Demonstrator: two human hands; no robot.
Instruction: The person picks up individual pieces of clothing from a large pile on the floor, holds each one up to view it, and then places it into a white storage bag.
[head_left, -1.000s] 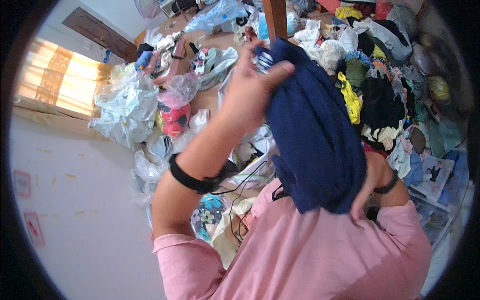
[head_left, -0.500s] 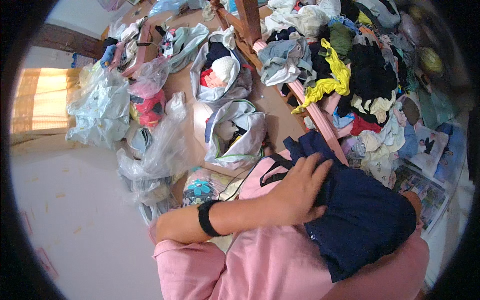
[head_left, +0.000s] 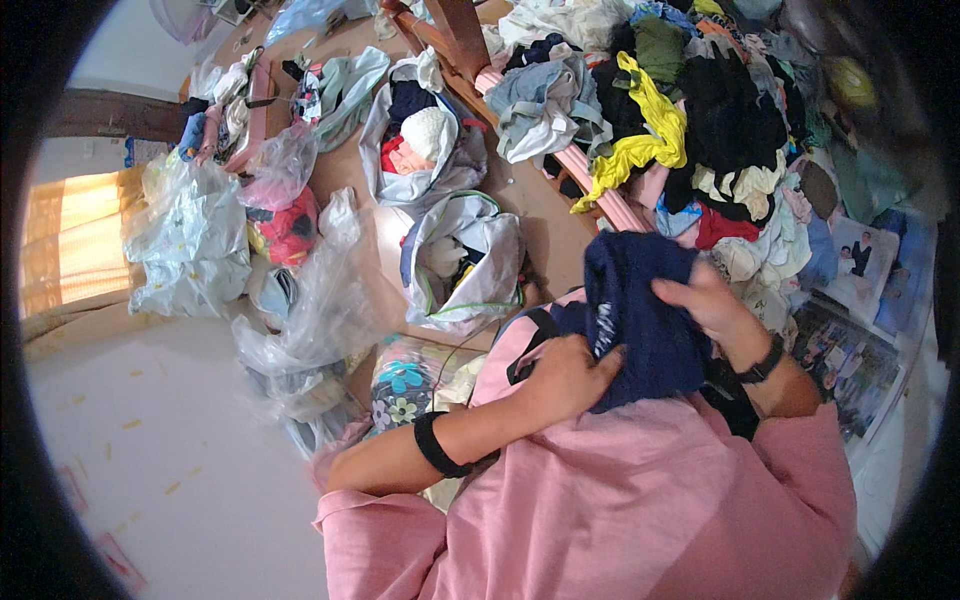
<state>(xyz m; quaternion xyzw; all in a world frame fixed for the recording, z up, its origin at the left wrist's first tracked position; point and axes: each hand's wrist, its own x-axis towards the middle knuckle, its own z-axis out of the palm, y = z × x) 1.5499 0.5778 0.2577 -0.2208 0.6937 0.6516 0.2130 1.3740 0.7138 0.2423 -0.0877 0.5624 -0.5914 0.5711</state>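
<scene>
A folded navy blue garment (head_left: pixel 645 330) with small white lettering near one edge is held up in front of my chest. My left hand (head_left: pixel 572 378) is closed on its lower left edge, fingers bent and thumb against the cloth. On the other side my right hand (head_left: pixel 712 308) grips the right edge, its thumb over the front and the other fingers partly hidden. What kind of garment it is cannot be made out while folded. Just beyond it stands an open grey-white fabric bag (head_left: pixel 468 265) with clothes inside.
A second open bag (head_left: pixel 380 150) holds a white knitted cap (head_left: pixel 427 135). Clothes lie heaped at the right, with a yellow cloth (head_left: pixel 640 150) over a pink rail (head_left: pixel 580 165). Plastic bags (head_left: pixel 190 240) stand at the left; printed photographs (head_left: pixel 845 350) lie at the right.
The navy garment has moved up and left and is now folded smaller and held more upright. My left hand has gone from lying spread over it to gripping its edge; my right hand has come into view.
</scene>
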